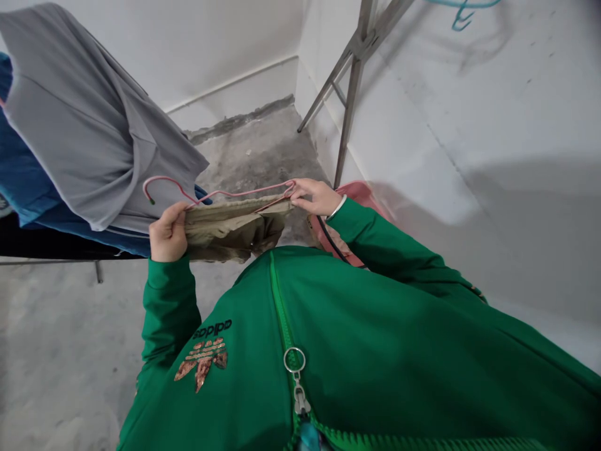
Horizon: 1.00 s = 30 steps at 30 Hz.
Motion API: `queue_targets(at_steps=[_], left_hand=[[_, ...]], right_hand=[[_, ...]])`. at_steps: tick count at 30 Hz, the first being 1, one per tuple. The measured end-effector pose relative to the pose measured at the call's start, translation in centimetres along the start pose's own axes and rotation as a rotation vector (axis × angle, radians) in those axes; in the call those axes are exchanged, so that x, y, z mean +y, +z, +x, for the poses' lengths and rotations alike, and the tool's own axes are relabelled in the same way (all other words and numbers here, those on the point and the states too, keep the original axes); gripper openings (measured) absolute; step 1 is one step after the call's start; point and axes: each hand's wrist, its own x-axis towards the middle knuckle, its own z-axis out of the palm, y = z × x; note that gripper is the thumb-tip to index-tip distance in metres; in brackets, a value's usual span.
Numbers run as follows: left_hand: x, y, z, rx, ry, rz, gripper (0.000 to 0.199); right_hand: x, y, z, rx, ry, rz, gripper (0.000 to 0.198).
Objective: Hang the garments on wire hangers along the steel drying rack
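A khaki garment (216, 233) with a band-like upper edge is stretched between my two hands in front of my body. A pink clothes hanger (235, 192) lies along that upper edge, its hook pointing left. My left hand (168, 233) is closed on the garment's left end, close to the hanger's neck; how much of the hanger it grips is hidden. At the other end, my right hand (317, 197) pinches the hanger's right corner beside the cloth. The lower part of the garment hangs in folds, partly hidden behind my green jacket.
Left of me hang a grey garment (94, 113) and blue clothing (28, 178). A metal rack leg (350, 94) stands by the white wall. Below my right forearm is a pink basin (361, 194) with something in it. A turquoise hanger (462, 5) hangs at top right.
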Motion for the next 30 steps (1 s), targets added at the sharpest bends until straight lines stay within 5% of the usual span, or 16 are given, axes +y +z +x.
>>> queue_targets(at_steps=[7, 12, 18, 22, 30], left_hand=[[-0.4, 0.3, 0.0, 0.186, -0.089, -0.099, 0.019], [0.0, -0.7, -0.4, 0.138, -0.088, -0.016, 0.019], [0.4, -0.7, -0.5, 0.233, -0.019, 0.192, 0.026], [0.6, 0.1, -0.5, 0.208, -0.005, 0.125, 0.027], [2.5, -0.1, -1.2, 0.098, 0.038, 0.072, 0.024]], right_hand=[[-0.6, 0.4, 1.1, 0.139, -0.035, -0.009, 0.066], [-0.4, -0.3, 1.6, 0.122, -0.062, -0.007, 0.066], [-0.3, -0.4, 2.4, 0.167, -0.200, -0.175, 0.044], [0.1, 0.4, 2.5, 0.222, -0.287, -0.313, 0.030], [0.9, 0.8, 1.4, 0.308, -0.167, -0.268, 0.022]])
